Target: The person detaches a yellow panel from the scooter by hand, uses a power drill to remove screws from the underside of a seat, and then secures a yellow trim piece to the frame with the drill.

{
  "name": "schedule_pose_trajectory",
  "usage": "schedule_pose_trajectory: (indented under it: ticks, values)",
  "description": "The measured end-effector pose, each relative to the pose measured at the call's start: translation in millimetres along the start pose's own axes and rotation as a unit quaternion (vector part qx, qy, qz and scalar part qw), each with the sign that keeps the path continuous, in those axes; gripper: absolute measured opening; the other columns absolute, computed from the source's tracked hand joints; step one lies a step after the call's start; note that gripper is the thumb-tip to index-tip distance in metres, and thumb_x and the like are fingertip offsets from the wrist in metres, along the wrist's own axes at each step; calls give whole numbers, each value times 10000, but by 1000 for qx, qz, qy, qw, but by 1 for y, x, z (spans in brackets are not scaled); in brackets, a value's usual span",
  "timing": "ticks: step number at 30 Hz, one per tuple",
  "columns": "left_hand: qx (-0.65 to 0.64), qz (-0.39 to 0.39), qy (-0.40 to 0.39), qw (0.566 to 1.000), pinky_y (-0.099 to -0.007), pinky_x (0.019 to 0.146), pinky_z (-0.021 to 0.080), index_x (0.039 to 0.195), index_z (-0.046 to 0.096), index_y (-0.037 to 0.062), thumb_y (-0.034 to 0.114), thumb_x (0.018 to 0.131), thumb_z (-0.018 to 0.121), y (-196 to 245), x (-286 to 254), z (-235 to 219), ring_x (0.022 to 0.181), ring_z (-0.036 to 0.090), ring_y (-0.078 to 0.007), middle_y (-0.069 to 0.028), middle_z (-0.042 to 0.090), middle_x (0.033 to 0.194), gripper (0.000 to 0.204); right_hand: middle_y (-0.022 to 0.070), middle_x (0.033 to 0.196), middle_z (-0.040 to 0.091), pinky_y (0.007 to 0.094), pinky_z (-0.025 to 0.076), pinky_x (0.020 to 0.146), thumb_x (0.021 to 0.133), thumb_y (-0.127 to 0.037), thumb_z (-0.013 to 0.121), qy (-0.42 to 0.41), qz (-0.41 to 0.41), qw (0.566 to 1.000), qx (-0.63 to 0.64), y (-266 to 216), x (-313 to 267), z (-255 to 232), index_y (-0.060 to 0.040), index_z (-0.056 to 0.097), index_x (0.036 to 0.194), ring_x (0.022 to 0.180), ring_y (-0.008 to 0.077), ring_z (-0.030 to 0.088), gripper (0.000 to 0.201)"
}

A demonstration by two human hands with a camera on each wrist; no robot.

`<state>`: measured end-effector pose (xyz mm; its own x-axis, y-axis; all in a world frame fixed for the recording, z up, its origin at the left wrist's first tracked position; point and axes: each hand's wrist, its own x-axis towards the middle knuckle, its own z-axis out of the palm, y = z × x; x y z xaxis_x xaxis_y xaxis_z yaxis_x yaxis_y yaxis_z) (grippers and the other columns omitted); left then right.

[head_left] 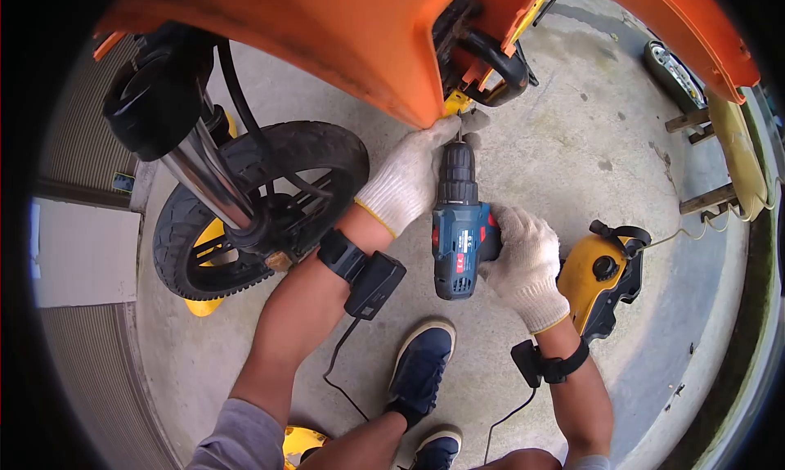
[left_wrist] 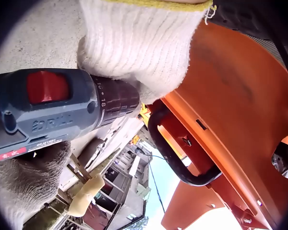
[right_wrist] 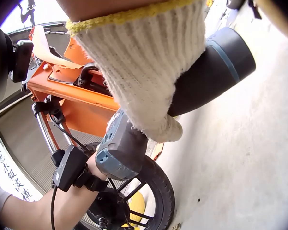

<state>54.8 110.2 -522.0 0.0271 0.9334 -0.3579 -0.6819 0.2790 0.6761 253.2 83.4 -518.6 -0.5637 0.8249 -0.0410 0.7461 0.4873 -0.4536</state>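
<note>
My gloved right hand (head_left: 523, 261) grips a blue cordless drill (head_left: 455, 249) by its handle; the black handle base (right_wrist: 216, 72) sticks out past the glove in the right wrist view. The drill points away from me, its chuck (head_left: 458, 175) and thin bit (head_left: 459, 130) reaching a yellow part (head_left: 456, 103) below the orange body panel (head_left: 352, 44). My gloved left hand (head_left: 405, 179) holds the panel's lower tip beside the bit, thumb and fingers on either side of it. The drill partly hides those fingertips. In the left wrist view, the left glove (left_wrist: 134, 43) overlaps the chuck.
A knobby front wheel (head_left: 262, 208) with a chrome fork (head_left: 208, 175) stands left of my arm. On the concrete floor at right lies a yellow-and-black part (head_left: 593, 274). A black curved bar (head_left: 499, 69) is beside the panel. A wooden stand (head_left: 707, 198) is farther right.
</note>
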Motion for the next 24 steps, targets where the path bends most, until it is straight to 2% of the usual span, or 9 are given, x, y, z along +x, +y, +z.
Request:
schedule_pose_trajectory:
  ticks: [2,9,11,15,17,18,20,24]
  values:
    - [4,19,13,1000,-362,742,548,1218,558,56,293,998,501,-2,0,1,806,616,-199,-85,629,947,329,107,1014,640,399,471,895,591,-175,792,3,0,1000,0,2,2,1,-111,595,1184,973,302,621,628]
    - [-22,3,-5,1000,-382,801,542,1266,531,25,258,999,472,-1,-3,-4,885,620,-228,-123,618,1028,359,94,993,635,398,470,882,578,-174,794,14,-10,1000,-22,3,3,0,-115,599,1173,954,288,618,630]
    - [-56,0,28,998,-405,857,526,1282,515,16,249,996,456,-4,-4,-5,914,616,-240,-125,617,1032,374,91,986,633,397,470,881,577,-174,794,18,-13,1000,-19,3,4,1,-116,599,1173,950,286,618,630]
    - [-78,24,28,996,-422,915,500,1308,495,26,281,988,453,-11,-16,-12,987,603,-244,-125,602,1110,411,86,969,627,394,471,875,573,-178,801,27,-11,1000,0,5,2,7,-121,598,1178,942,285,619,641]
    - [-34,56,108,992,-434,981,451,1338,468,34,308,976,460,-13,-20,-13,1121,546,-251,-125,549,1245,454,88,969,626,394,471,873,572,-178,803,24,-11,1000,3,4,2,6,-121,596,1179,944,286,619,644]
    - [-33,56,110,992,-434,981,451,1338,468,34,308,976,460,-13,-20,-13,1121,546,-251,-125,549,1245,454,90,968,626,394,472,872,571,-179,805,21,-11,1000,7,3,2,5,-120,595,1180,946,287,620,647]
    - [-97,68,95,988,-316,834,467,1206,557,28,214,985,468,-11,-20,-13,896,558,-158,-65,601,1063,302,93,967,626,394,471,872,570,-177,806,14,-7,1000,4,0,4,2,-117,594,1179,946,289,621,647]
    - [-87,86,103,987,-284,796,436,1199,561,37,229,995,454,-4,-20,-5,866,526,-133,-45,589,1034,299,102,961,629,393,472,872,571,-177,806,26,-2,1000,12,1,7,8,-112,593,1176,947,292,624,645]
